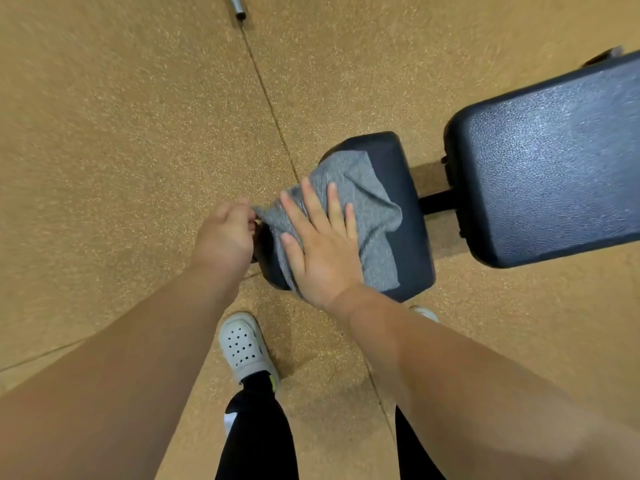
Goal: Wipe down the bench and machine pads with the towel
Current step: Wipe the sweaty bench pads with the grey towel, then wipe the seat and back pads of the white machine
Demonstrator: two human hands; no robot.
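Note:
A grey towel [367, 202] lies rumpled over the small dark seat pad [405, 188] of a gym bench. My right hand [318, 247] presses flat on the towel's near part, fingers spread. My left hand [225, 233] is beside the pad's left edge, fingers closed on the towel's left corner. The long dark back pad [554, 161] of the bench stretches off to the right, bare.
A black frame bar [436, 200] joins the two pads. Tan speckled rubber flooring [121, 150] lies all round, with a seam line running diagonally. A metal bar end [237, 8] lies at the top. My feet in white clogs [244, 344] stand just before the seat pad.

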